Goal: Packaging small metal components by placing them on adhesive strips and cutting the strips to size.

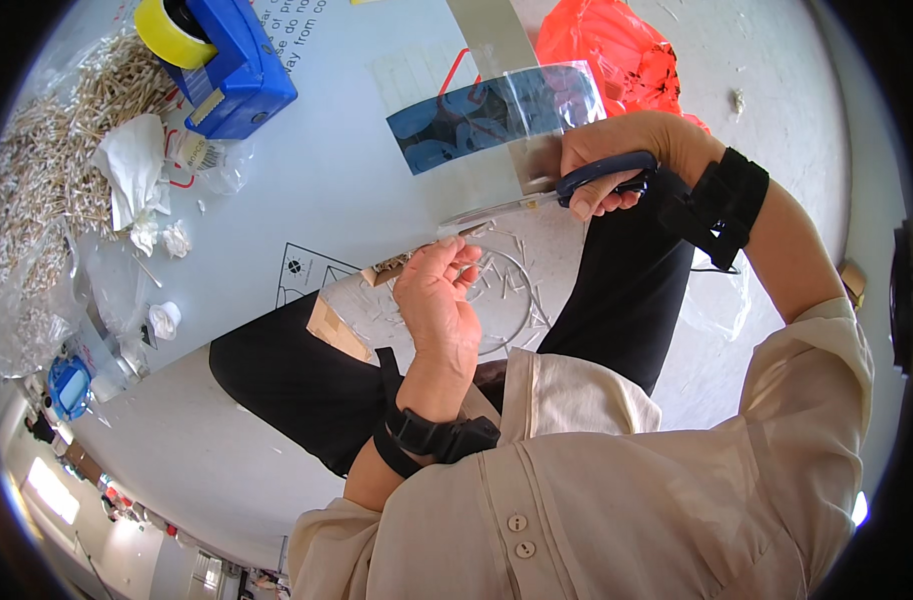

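the right hand (pixel 622 138) has its fingers wrapped round dark-blue-handled scissors with metal blades (pixel 567 191), held by the edge of the pale blue-grey tabletop (pixel 337 170), blades pointing left, apparently to bring them near the other hand. the left hand (pixel 439 300) is half curled, fingertips drawn together beside the blades (i cannot tell whether they pinch anything). the blue plastic tape dispenser (pixel 239 75) stands well apart, perhaps for working room.
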Demonstrator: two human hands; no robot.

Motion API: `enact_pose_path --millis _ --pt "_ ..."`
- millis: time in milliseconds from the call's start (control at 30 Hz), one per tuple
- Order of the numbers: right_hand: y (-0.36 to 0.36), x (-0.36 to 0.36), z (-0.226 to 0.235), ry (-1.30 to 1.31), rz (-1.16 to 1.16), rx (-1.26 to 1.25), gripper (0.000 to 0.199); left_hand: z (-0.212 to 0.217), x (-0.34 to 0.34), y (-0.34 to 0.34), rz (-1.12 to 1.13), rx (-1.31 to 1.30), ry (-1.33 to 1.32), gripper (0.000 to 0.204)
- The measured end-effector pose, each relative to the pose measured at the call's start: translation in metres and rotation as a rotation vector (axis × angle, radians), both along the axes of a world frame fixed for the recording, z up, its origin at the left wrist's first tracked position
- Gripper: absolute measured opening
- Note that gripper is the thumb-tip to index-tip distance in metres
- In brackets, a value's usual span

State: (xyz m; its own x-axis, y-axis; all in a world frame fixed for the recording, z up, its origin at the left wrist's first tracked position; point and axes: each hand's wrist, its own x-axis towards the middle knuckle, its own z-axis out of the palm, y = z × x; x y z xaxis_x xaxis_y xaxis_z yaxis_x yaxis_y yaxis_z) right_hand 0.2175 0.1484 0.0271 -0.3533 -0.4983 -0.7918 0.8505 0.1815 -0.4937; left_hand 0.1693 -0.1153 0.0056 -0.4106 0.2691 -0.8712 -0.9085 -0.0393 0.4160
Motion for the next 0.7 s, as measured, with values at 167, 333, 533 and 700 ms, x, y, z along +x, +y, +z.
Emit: enact_pose_path --millis 167,333,533,700 --pt "0.001 -0.005 0.003 0.049 0.054 0.073 0.037 -0.002 0.001 0.000 0.006 -0.008 0.010 0.008" --pt "0.002 0.001 -0.002 -0.009 0.066 0.025 0.038 -0.002 0.001 0.002 -0.001 -0.035 0.015 0.007" --pt "0.001 0.007 -0.005 -0.050 0.037 -0.051 0.048 0.000 -0.002 0.002 -0.003 -0.056 0.027 0.007" --pt "0.003 0.012 -0.003 -0.063 0.023 -0.098 0.050 -0.003 -0.001 0.001 -0.002 -0.066 0.034 0.007"
